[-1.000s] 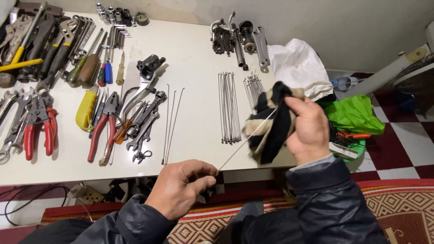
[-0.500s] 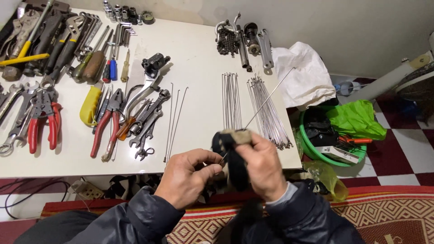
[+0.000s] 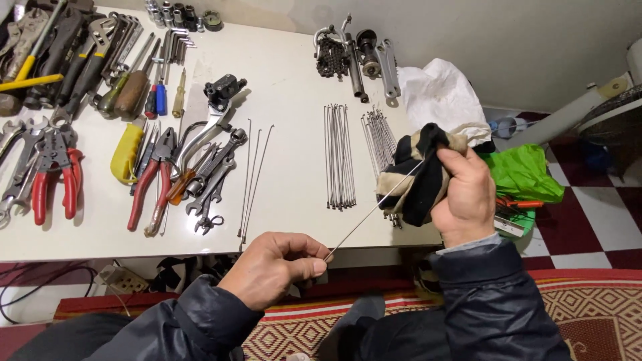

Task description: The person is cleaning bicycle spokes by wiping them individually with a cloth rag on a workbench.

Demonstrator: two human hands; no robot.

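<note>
Left hand (image 3: 277,267) pinches the near end of a thin metal spoke (image 3: 366,217) between thumb and forefinger. Right hand (image 3: 468,194) grips a black and tan rag (image 3: 416,175) wrapped round the spoke's far end, which is hidden inside. Behind lies a white table (image 3: 287,80) with loose spokes (image 3: 340,155) and pliers (image 3: 52,175). Green basket (image 3: 521,217) at right, contents hard to make out.

Even indoor light, soft shadows beside tools, mild glare on white table (image 3: 294,87), sharp focus, slight edge distortion.

Left hand (image 3: 279,266) pinched shut, low; right hand (image 3: 468,197) clenched, raised.
</note>
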